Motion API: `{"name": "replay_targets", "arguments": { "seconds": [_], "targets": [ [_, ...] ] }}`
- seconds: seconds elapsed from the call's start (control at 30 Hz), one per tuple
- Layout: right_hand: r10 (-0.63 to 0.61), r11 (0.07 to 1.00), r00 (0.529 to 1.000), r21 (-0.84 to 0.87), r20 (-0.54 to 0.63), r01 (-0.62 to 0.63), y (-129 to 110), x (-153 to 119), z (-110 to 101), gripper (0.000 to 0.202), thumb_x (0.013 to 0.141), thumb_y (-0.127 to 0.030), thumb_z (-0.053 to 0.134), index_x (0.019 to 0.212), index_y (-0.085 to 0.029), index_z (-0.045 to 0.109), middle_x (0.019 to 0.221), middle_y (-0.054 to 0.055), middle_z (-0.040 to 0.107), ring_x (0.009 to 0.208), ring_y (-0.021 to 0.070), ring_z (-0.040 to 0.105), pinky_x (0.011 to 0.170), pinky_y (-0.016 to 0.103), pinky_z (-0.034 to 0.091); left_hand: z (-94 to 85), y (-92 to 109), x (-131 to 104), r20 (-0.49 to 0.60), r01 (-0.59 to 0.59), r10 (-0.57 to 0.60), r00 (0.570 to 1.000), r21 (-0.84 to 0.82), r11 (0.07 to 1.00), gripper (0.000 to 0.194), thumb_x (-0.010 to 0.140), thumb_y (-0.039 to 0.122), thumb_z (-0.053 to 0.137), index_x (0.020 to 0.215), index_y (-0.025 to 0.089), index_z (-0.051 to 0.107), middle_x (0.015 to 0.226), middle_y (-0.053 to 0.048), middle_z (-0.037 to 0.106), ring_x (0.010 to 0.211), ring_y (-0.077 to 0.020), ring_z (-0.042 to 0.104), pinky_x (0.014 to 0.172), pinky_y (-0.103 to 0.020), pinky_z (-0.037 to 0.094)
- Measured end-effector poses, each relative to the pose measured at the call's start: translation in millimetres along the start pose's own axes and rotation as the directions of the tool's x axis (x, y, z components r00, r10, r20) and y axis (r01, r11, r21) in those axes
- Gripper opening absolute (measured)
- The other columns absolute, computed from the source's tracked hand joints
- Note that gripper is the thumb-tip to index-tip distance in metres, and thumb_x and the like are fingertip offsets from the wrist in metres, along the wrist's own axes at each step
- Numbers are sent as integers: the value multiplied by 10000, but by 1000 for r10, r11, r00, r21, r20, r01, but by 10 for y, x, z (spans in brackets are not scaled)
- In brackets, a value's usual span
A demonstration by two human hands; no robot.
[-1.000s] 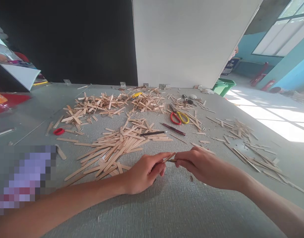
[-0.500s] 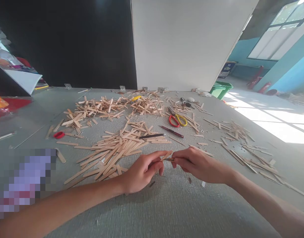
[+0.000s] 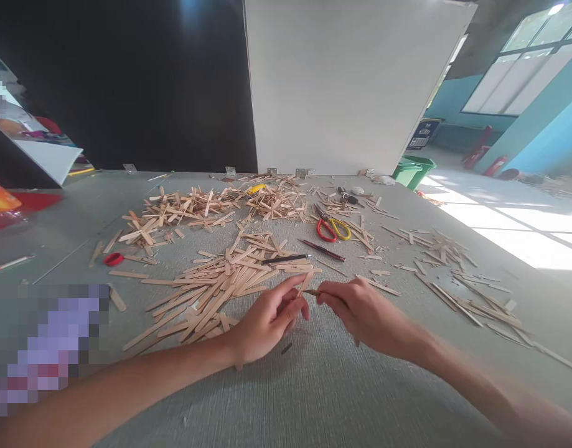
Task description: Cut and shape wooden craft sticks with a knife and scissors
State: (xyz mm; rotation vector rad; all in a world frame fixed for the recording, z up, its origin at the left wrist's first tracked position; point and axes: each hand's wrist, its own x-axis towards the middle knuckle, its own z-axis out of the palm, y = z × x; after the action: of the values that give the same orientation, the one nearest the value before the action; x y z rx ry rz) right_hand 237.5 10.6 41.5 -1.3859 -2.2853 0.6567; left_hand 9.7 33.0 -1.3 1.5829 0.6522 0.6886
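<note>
My left hand [image 3: 272, 316] pinches a flat wooden craft stick [image 3: 307, 281] between thumb and fingers, its end pointing up and away. Close on its right, my right hand [image 3: 358, 305] is closed round a thin, brownish pointed piece [image 3: 312, 292] whose tip meets or nearly meets the stick. Most of that piece is hidden in my fist, so its kind cannot be told. Just beyond my left hand spreads a loose pile of craft sticks [image 3: 220, 283]. A black pen [image 3: 286, 258] rests on this pile.
Red-and-yellow-handled scissors [image 3: 331, 225] and a dark red pen [image 3: 322, 250] lie beyond my hands. More sticks heap up at the back [image 3: 187, 208] and scatter to the right [image 3: 482, 305]. A red ring of tape [image 3: 113, 259] sits left. Behind stands a black-and-white panel [image 3: 351, 87].
The craft stick in my left hand has tipped more upright. My right hand has shifted slightly left, and its thumb and fingers have turned, baring more of the pointed piece.
</note>
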Motion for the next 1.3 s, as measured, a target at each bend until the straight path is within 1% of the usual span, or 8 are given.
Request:
{"name": "replay_targets", "arguments": {
  "seconds": [0.1,0.27,0.4,0.47,0.63,0.77,1.2,1.3],
  "targets": [
    [-83,971,993,-233,-82,62,33,-38,83,234,1041,-159,425,886,-198,595,653,-31,551,525,107,354,547,283,233,6,-13,-5,-3,-18,18,1000,23,1000,545,1084,431,469,1582,261,330,1032,-49,646,575,-82,464,573,-252,407],
    [-221,825,972,-547,-84,141,78,-106,119,278,930,-9,365,930,-187,580,608,-36,503,473,118,191,494,307,107,19,-10,7,-42,-12,14,999,40,999,491,1080,435,475,1516,213,432,986,-53,669,578,-90,450,580,-255,419],
    [-375,696,922,-686,-98,210,101,-104,155,340,926,23,312,967,-169,590,633,-18,508,485,126,184,512,327,77,26,10,18,-63,-6,8,998,35,999,482,1067,454,505,1449,161,513,910,-41,665,554,-85,406,524,-238,369],
    [-387,689,918,-689,-88,224,115,-92,168,332,943,14,307,958,-168,583,638,-16,504,493,126,183,515,327,76,26,18,19,-60,-4,6,998,33,999,487,1066,447,513,1455,154,514,886,-35,663,549,-83,399,513,-233,355],
    [-152,900,988,-419,-38,122,67,-80,68,223,985,-76,362,865,-207,496,587,-69,387,486,109,163,495,288,122,9,32,11,-15,4,-3,1000,13,1000,515,1068,424,524,1522,186,470,847,-22,658,543,-81,379,499,-220,335],
    [-47,995,997,-83,54,51,-32,-62,-73,267,1070,-202,352,816,-219,430,560,-88,338,500,96,265,549,269,217,-6,46,10,19,10,-10,1000,3,1000,508,1071,431,517,1530,217,472,841,-22,660,545,-83,380,499,-217,332],
    [18,895,971,428,238,-122,76,18,-9,342,1079,-386,367,803,-210,465,675,-57,407,593,109,372,559,233,336,-6,93,25,14,24,-23,1000,-35,999,530,1056,470,543,1488,166,498,864,-40,674,554,-80,407,517,-224,344],
    [0,911,979,404,206,-85,78,27,30,352,1084,-391,354,800,-210,455,666,-58,411,581,102,367,552,226,331,-11,81,36,7,27,-27,1000,-45,999,549,1051,471,552,1494,154,487,871,-43,673,554,-80,413,516,-226,346]
  ]
}}
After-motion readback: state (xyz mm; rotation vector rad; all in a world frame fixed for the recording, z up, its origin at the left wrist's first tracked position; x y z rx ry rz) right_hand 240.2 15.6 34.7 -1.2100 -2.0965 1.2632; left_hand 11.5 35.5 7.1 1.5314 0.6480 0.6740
